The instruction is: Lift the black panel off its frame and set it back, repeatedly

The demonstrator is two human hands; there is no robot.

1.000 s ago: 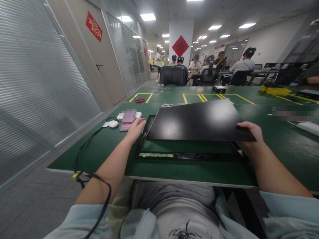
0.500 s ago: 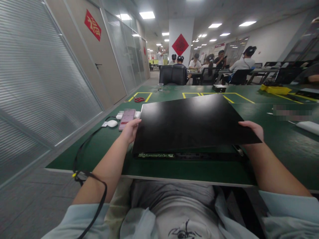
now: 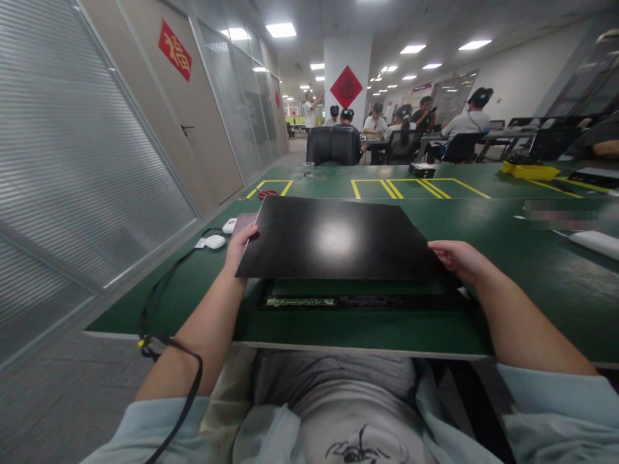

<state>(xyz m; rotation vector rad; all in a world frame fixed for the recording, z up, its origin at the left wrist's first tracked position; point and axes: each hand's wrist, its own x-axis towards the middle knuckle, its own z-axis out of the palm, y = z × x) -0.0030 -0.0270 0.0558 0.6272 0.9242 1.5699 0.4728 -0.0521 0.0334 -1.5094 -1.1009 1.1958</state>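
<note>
A thin glossy black screen panel (image 3: 309,248) is raised at a tilt above the green table (image 3: 367,335). Its left edge is gripped by my left hand (image 3: 238,247), thumb on top. At the right edge, the fingers of my right hand (image 3: 457,259) are closed on the panel, partly hidden by it. Underneath lies a black frame (image 3: 387,301), mostly covered. A strip of green circuit board (image 3: 302,301) shows along the frame's near side.
Left of the panel lie a partly covered phone (image 3: 245,222), a white rounded device (image 3: 215,241) and a black strap (image 3: 167,270). Red scissors (image 3: 267,194), a plastic cup (image 3: 308,169), a small box (image 3: 422,171) and a yellow tray (image 3: 530,171) are farther back. Several people sit beyond.
The panel has shifted left and turned, its far right corner now lower. My right hand has moved left with it. More of the phone and scissors is covered, and more of the frame shows.
</note>
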